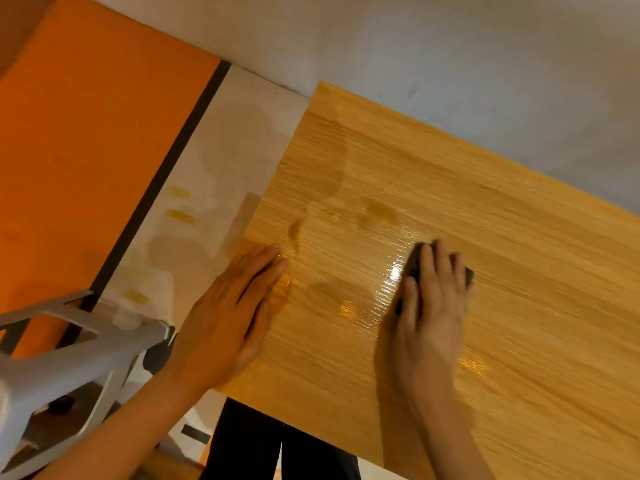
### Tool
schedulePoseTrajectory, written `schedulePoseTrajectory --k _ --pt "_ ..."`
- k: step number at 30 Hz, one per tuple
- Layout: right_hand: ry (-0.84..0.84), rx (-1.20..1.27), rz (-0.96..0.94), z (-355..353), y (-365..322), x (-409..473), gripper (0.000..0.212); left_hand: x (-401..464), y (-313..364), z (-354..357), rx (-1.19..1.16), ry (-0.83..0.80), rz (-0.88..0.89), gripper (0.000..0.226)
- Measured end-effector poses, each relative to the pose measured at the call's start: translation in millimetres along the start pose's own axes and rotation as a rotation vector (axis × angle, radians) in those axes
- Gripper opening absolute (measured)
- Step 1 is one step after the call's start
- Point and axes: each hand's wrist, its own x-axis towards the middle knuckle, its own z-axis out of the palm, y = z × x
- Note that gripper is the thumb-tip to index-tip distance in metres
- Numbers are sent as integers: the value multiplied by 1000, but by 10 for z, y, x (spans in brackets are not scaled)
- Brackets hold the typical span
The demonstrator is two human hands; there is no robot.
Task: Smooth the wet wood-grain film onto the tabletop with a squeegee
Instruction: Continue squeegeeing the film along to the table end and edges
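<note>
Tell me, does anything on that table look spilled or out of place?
Yes. Wet patches and small puddles shine on the wood-grain film between the left hand and the right hand, which presses a dark squeegee. Damp stains also mark the bare tabletop strip the film does not cover. Nothing looks torn.

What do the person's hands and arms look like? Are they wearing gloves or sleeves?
No gloves and no sleeves show. The left hand and the right hand are bare, and both forearms are bare as far as the picture reaches. No rings, watch or bracelets are visible. Dark trousers show below the table edge.
</note>
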Motion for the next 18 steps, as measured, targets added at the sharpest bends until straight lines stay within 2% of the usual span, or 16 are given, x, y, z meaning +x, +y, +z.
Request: schedulePoseTrajectory --k 2,5,7,9,12,15,16,18 --pt "25 21 -48 232 -358 62 44 -4 9 -1 7 -5 0 50" --pt "-69 20 -193 478 -748 165 43 1 20 -18 6 -30 -18 50" --pt "-154 -11 -309 418 -680 226 43 9 49 -37 -16 -35 -32 50" --pt "-169 -16 -365 222 -384 252 44 39 80 -61 -53 -30 -33 49" --pt "-46 22 -177 -108 143 271 43 269 84 -134 -107 -26 -30 49" --pt "89 70 97 -133 171 266 43 717 71 -182 -137 -5 -61 48" --pt "116 69 125 -59 38 273 43 871 71 -174 -131 -4 -53 48" --pt "99 61 51 163 -324 293 43 1114 64 -137 -102 -6 -47 52"
